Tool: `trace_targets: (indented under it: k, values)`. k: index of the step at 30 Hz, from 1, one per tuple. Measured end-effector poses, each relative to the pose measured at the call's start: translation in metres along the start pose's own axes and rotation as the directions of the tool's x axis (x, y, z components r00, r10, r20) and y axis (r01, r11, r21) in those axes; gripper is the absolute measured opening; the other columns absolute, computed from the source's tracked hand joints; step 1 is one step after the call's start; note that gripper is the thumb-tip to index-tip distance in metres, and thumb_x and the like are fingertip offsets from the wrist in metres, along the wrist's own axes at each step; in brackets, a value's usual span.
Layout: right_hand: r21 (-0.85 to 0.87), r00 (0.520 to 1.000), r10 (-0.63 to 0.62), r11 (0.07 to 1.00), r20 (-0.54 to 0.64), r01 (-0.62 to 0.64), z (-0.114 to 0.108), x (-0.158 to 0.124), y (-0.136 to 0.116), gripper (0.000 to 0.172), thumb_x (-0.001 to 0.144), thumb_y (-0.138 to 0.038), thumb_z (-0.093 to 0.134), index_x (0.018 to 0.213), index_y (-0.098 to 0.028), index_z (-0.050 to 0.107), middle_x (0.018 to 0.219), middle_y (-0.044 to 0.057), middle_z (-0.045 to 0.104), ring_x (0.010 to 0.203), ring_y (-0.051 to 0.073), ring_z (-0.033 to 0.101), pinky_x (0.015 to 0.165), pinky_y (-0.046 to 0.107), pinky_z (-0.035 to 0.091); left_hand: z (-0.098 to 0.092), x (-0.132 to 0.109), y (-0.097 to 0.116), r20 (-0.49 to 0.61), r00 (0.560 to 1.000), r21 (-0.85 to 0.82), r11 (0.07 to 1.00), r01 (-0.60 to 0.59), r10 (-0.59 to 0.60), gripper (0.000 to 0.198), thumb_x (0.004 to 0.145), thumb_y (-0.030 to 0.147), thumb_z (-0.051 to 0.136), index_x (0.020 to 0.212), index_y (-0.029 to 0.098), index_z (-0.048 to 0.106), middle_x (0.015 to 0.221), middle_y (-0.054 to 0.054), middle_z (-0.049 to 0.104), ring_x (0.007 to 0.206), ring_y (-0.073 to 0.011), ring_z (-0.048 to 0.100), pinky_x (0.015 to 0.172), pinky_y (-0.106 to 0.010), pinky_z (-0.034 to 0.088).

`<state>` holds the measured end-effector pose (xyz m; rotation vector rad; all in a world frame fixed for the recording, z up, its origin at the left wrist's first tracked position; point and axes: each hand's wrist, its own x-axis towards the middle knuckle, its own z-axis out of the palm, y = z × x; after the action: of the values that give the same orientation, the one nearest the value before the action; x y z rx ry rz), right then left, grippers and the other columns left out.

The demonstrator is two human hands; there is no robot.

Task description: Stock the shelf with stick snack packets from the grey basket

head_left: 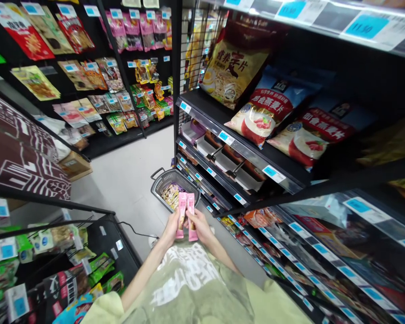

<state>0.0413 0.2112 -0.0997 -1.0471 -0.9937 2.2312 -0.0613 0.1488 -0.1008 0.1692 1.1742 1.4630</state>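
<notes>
A dark shopping basket [163, 178] stands on the pale floor [128, 175], wrapped sachets [169, 195] inside it. On the wearer's side of the basket, the left hand [171, 226] grips one slim pink packet [182, 215] and the right hand [200, 225] grips another [191, 216], side by side. Right of the basket, a black shelf [207, 124] carries large cereal bags [263, 108].

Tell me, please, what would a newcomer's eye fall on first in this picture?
Probably the two pink packets near the centre, side by side between the left grip and the right grip. Next, the large bags on the shelf at the upper right. Just beyond the packets, the grey basket of small packs also draws attention.
</notes>
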Motion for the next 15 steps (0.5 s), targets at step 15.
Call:
trace_targets:
  k: [15]
  values:
    - [-0.017,0.977,-0.084,0.996,-0.195,0.082,-0.008,0.002,-0.005,0.044,0.059,-0.035,0.093,0.088,-0.015,0.066,0.063,-0.001,0.068,0.049,0.009,0.056,0.051,0.021,0.046,-0.016,-0.015,-0.006,0.049,0.997,0.17,0.984,-0.062,0.055,0.052,0.073,0.046,0.085,0.111,0.013,0.069,0.104,-0.011,0.073,0.086,-0.0178,0.069,0.077,-0.027,0.054]
